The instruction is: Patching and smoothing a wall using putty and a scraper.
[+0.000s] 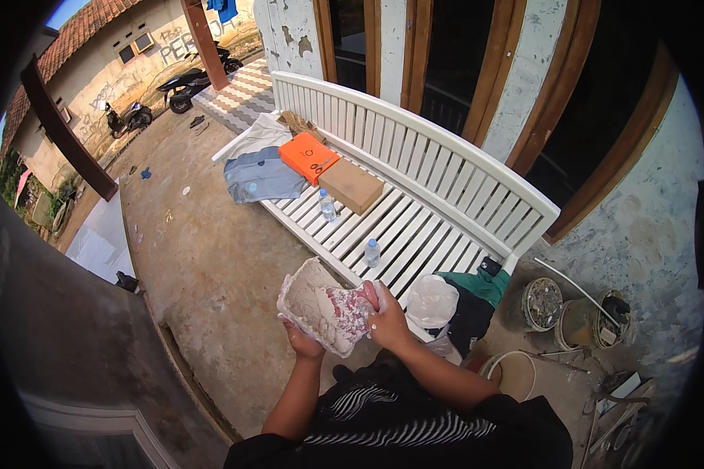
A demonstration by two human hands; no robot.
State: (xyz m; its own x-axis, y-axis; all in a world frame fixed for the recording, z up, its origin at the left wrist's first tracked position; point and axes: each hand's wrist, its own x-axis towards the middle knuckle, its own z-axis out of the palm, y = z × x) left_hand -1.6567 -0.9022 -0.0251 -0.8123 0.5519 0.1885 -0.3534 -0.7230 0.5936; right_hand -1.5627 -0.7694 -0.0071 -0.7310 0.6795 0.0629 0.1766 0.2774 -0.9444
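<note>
A shallow plaster-crusted pan (317,305) with pale paste and reddish patches is held out in front of me, low in the middle of the view. My left hand (303,334) grips its lower left side from beneath. My right hand (386,322) is closed on the reddish part at the pan's right end; whether this is a handle or a separate tool I cannot tell. Just beyond the pan, a small capped water bottle (372,254) stands on the white slatted bench (414,234). A white plastic bag (432,301) lies to the right of my right hand.
The bench also holds an orange package (305,152), a cardboard box (352,187), another bottle (327,205) and cloths (262,176). Buckets (540,301) with tools sit at right. A low dark wall (70,328) runs along the left; scooters (184,90) are parked behind a post.
</note>
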